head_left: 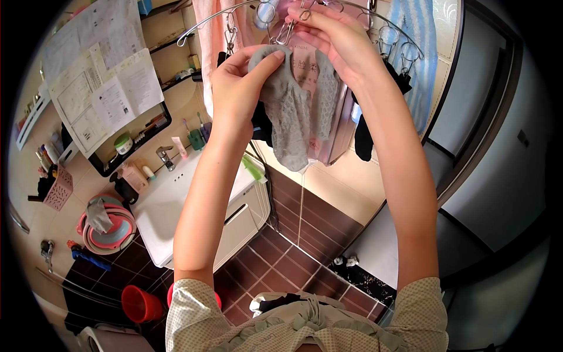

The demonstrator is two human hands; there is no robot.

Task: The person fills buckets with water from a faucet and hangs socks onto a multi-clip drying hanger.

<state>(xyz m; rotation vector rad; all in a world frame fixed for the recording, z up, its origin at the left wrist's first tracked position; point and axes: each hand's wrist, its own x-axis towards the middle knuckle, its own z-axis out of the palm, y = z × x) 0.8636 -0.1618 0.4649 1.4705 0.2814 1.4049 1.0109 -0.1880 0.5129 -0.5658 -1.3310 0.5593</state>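
Pinched between the thumb and fingers of my left hand (243, 79) is the top edge of a grey sock (287, 123), which hangs down in front of a pink package. My right hand (328, 41) is closed on a metal clip (285, 32) just above and right of the sock's top. The clip hangs from a curved wire hanger (226, 12). Another grey patterned piece (325, 97) hangs just right of the sock. Black items (363, 138) hang from clips on the hanger's right side.
A pink towel (212, 47) and a blue-striped towel (413, 70) hang behind the hanger. At left are a white sink (170, 205), a shelf mirror covered with papers (102, 88), and folded basins (108, 226). A red bucket (141, 304) stands on the tiled floor.
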